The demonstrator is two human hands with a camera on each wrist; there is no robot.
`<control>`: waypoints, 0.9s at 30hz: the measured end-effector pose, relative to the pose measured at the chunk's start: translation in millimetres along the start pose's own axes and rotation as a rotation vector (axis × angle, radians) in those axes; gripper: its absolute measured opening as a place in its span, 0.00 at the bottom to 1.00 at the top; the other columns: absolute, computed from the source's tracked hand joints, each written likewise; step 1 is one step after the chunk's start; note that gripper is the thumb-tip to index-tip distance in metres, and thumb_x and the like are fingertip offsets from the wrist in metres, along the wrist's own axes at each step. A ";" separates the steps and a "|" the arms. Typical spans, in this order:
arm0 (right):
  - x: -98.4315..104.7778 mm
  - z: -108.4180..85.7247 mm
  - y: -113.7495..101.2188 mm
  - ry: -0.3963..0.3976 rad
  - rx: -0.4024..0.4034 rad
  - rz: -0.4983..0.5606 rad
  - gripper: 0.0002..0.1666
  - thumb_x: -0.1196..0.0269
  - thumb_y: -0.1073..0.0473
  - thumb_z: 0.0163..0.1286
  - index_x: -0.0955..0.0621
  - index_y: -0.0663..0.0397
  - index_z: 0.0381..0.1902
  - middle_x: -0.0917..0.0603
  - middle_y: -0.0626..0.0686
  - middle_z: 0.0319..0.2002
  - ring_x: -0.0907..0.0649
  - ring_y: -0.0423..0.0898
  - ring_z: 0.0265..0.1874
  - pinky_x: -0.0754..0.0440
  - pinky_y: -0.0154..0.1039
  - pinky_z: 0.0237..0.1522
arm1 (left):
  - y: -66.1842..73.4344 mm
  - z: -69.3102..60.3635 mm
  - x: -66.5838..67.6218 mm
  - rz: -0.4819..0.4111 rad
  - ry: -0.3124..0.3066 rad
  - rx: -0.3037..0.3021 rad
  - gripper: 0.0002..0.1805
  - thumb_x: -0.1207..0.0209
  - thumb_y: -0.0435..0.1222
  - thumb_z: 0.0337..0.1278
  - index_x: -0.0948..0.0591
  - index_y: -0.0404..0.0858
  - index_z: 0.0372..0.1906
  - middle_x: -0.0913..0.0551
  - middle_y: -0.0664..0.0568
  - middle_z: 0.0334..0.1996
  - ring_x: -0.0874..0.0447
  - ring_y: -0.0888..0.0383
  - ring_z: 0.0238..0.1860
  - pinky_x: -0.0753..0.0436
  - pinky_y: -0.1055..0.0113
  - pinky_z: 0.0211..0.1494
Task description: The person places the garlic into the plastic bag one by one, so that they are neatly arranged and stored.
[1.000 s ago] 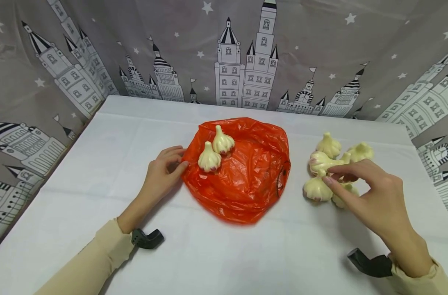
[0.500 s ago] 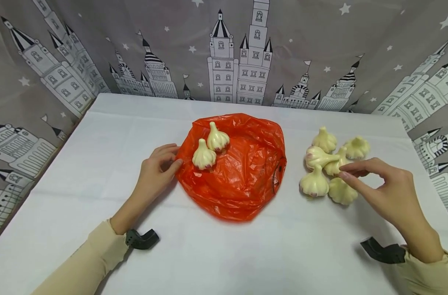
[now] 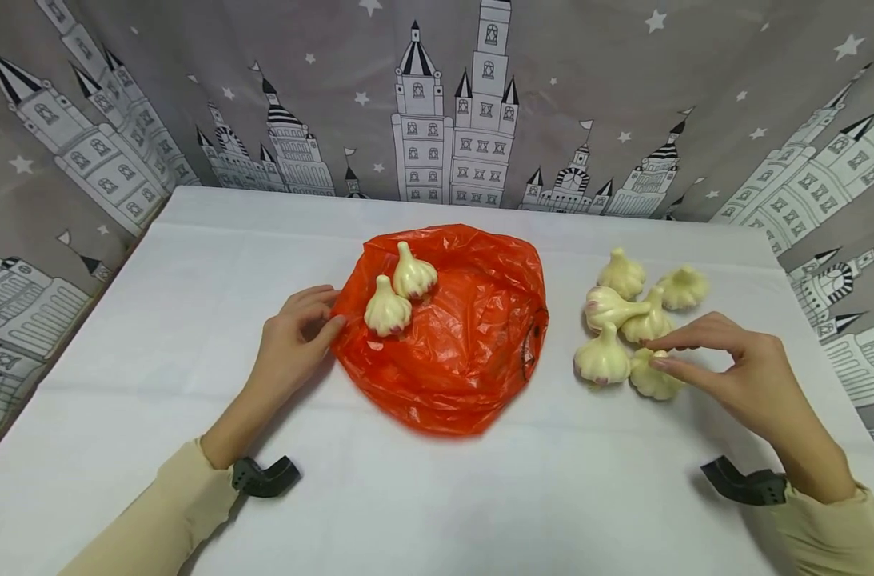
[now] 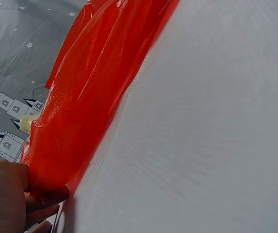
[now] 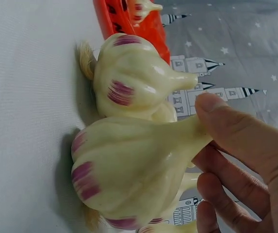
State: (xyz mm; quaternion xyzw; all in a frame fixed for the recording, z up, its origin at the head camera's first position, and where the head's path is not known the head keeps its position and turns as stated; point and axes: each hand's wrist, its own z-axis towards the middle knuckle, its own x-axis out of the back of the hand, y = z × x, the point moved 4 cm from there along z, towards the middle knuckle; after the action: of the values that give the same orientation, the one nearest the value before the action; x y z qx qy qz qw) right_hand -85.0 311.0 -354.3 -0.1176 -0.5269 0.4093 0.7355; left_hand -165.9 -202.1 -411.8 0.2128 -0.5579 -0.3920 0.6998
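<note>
A red plastic bag (image 3: 451, 376) lies spread on the table, its rim standing up around two garlic bulbs (image 3: 388, 310) at its left side. My left hand (image 3: 293, 346) pinches the bag's left edge; in the left wrist view the thumb and fingers have the red film (image 4: 80, 121) between them. On the right, my right hand (image 3: 742, 372) pinches the stem of the front right garlic bulb (image 3: 652, 386). The right wrist view has this bulb (image 5: 129, 167) upright, its base by the white cloth. Another garlic bulb (image 3: 602, 358) stands just left of it.
Several more garlic bulbs (image 3: 622, 274) cluster behind the held one, some touching. A white cloth (image 3: 437, 512) covers the table. Behind it hangs a grey curtain (image 3: 357, 48) printed with castles and stars.
My right hand has lowered its fingertips from above the cluster onto the front right bulb's stem. The left hand stays at the bag's edge. The head view has shifted slightly.
</note>
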 end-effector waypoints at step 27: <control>8.4 3.6 -4.1 0.215 -0.123 -0.047 0.16 0.22 0.76 0.53 0.08 0.55 0.37 0.11 0.31 0.34 0.18 0.29 0.31 0.27 0.19 0.35 | -1.6 -1.5 0.5 0.004 -0.011 0.011 0.08 0.37 0.30 0.69 0.14 0.33 0.32 0.15 0.38 0.61 0.25 0.43 0.71 0.30 0.37 0.76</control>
State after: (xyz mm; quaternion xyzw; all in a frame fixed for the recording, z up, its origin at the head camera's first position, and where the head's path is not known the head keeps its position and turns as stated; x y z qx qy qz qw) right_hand -85.2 313.6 -344.6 -0.1934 -0.4717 0.3441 0.7885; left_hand -164.9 -203.7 -413.1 0.2134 -0.5645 -0.3887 0.6962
